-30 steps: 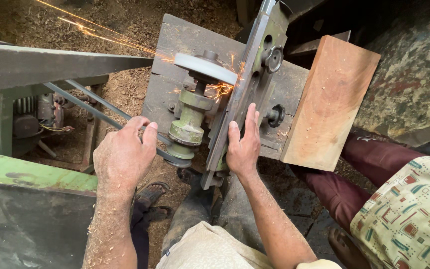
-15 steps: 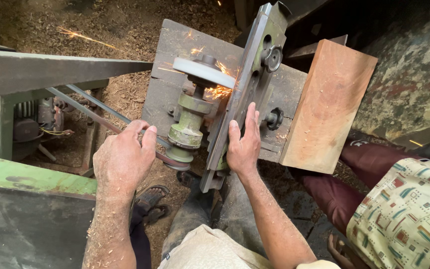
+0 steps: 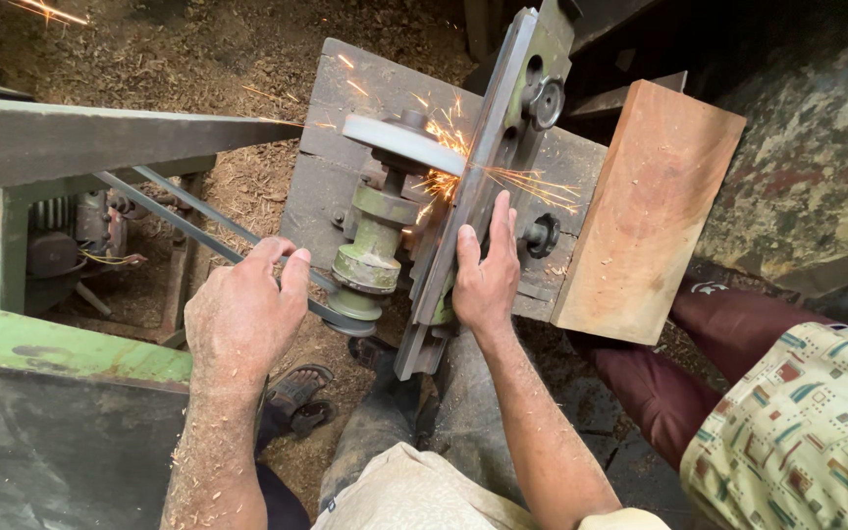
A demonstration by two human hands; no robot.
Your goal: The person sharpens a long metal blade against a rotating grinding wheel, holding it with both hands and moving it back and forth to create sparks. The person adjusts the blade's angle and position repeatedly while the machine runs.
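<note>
A dirt floor (image 3: 277, 59) strewn with sawdust is showing below a rough workshop bench. A grey wooden board (image 3: 345, 128) is carrying a grinding rig, and a reddish wooden block (image 3: 645, 211) is standing at its right side. A green machine housing (image 3: 61, 353) is filling the lower left.

A long flat metal blade (image 3: 483, 186) is lying across the rig, its long axis running from the lower left up to the upper right, its far end pointing away from the person. Its edge is pressing against a pale round grinding wheel (image 3: 402, 142), and orange sparks (image 3: 463, 172) are flying from where they meet.

The right hand (image 3: 486, 275) is lying flat on the blade, fingers straight and together. The left hand (image 3: 242, 314) is curling its fingers near a thin drive belt (image 3: 198, 221), seemingly gripping something, though what it holds is hidden.

Another person's patterned sleeve (image 3: 807, 432) is showing at the lower right.
</note>
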